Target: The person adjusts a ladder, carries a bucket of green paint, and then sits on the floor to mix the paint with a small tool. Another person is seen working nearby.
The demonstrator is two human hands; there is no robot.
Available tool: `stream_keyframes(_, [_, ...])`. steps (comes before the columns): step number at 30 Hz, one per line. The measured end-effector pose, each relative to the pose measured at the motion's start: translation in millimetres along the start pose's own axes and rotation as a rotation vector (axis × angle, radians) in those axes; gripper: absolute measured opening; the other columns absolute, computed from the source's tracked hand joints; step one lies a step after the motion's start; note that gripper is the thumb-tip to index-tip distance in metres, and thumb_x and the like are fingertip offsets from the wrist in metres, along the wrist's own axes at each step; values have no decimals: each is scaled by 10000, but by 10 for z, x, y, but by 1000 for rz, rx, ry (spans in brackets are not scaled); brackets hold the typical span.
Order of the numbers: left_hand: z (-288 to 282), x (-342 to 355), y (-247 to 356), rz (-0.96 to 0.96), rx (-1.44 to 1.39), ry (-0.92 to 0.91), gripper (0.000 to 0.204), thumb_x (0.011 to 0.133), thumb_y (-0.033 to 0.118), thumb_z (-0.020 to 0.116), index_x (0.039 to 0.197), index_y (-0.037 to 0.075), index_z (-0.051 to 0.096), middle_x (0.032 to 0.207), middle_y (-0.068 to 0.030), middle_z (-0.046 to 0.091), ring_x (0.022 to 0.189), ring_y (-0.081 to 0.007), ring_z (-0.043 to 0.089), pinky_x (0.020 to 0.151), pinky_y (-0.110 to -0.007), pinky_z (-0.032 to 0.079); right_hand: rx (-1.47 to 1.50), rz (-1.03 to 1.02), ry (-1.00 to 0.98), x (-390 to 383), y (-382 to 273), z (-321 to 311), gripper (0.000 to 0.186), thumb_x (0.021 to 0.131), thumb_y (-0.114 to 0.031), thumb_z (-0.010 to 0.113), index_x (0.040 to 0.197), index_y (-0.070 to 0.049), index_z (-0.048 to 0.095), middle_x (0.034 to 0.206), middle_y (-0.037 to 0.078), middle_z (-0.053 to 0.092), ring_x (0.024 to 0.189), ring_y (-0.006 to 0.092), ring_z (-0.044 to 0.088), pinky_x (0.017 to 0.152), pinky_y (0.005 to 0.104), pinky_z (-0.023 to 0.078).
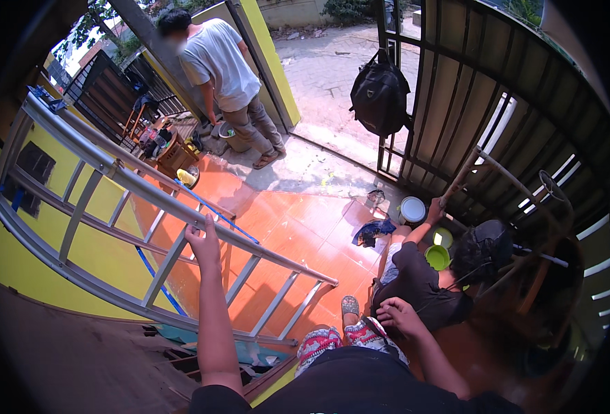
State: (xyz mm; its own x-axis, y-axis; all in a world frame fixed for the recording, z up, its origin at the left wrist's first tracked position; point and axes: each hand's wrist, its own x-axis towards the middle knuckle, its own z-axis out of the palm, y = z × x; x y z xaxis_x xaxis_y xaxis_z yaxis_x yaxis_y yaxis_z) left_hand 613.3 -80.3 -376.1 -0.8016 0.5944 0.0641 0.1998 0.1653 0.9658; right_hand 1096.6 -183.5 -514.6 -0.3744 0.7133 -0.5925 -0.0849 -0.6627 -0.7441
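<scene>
1. Dark shirt cloth [346,383] lies nearest in the head view, with soft patterned shorts [318,343] just beyond it.
2. Slanting across the left half, the ladder [154,193] runs beside the yellow wall [77,276], over the tiled floor [284,221].
3. At the ladder's upper rail is the left hand [203,243]; its fingers appear bent over the metal, though how far they wrap behind is hidden.
4. Loosely curled, the fingers of the right hand [399,316] grip nothing visible; that hand hovers in front of the crouching co-worker [425,293].
5. To hold the ladder well, I would close the whole left palm around the rail, clear of the rung joints, and bring the right hand across for balance.
6. Smooth tile probably grips poorly, so firm footing and a check of the ladder's feet seem wise; keep its ends away from the co-worker.
7. Rails look like dull silver metal, long and rounded; the rungs [165,269] are straight and flatter. A thin blue strip [216,212] shows beside them.
8. Floor tiles are glossy orange, the wall matte. Right of them stand a round green bowl [437,258], a pale round tub [413,210] and the ribbed gate [450,90], with a soft black backpack [379,96] hanging there.
</scene>
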Motion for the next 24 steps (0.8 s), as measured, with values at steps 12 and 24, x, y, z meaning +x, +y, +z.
stream_keyframes(12, [95, 227, -272, 180, 153, 171, 712, 952, 246, 638, 1374, 7, 116, 1273, -294, 381, 1078, -322, 551, 894, -414, 492, -27, -63, 185, 822, -1093, -88, 164, 1009, -181, 544, 1126, -67, 557, 1013, 80, 663, 858, 152, 662, 773, 321, 562])
stream_keyframes(24, [-21, 147, -1151, 271, 338, 230, 899, 866, 443, 623, 1355, -36, 40, 1308, -254, 293, 1205, -339, 398, 1054, -503, 339, -647, 6, -642, 4158, -3286, 2410, 159, 998, -175, 567, 1101, -55, 585, 976, 19, 646, 915, 101, 611, 800, 274, 497])
